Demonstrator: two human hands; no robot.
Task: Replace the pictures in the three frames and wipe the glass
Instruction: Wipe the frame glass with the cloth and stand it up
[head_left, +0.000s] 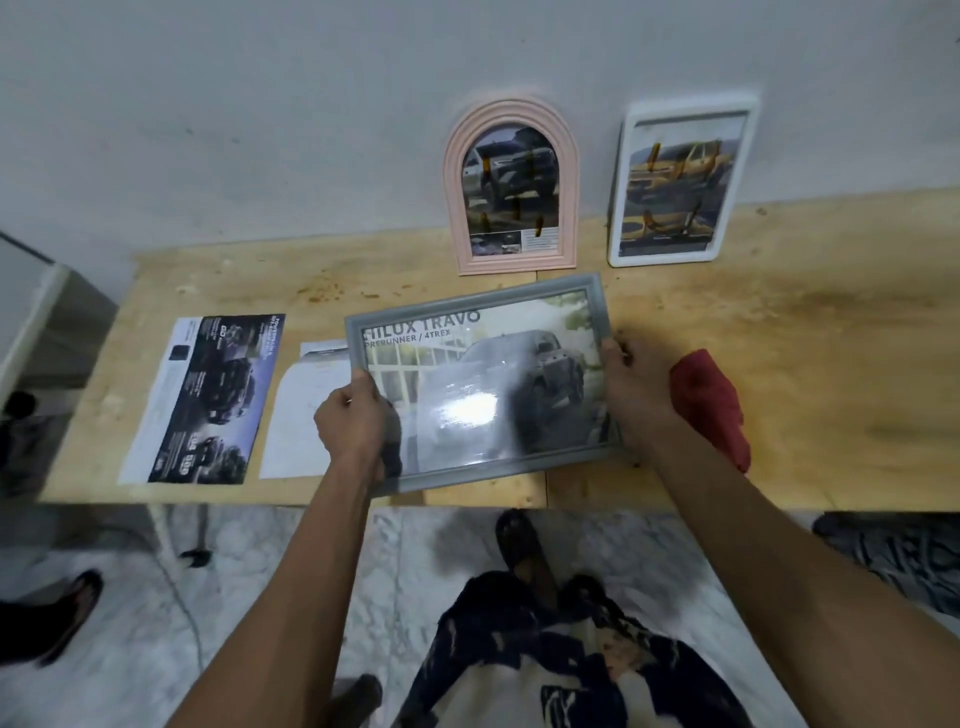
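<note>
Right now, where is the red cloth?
In the head view, the red cloth lies on the wooden table, on the right side, just beside the right hand that holds the grey frame.

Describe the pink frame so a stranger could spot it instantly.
Look along the white wall behind the wooden table. Two frames lean there; the pink frame is the left one. Its arched top sets it apart from the white rectangular frame.

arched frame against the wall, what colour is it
Pale pink; the arched frame shows best in the head view.
</note>
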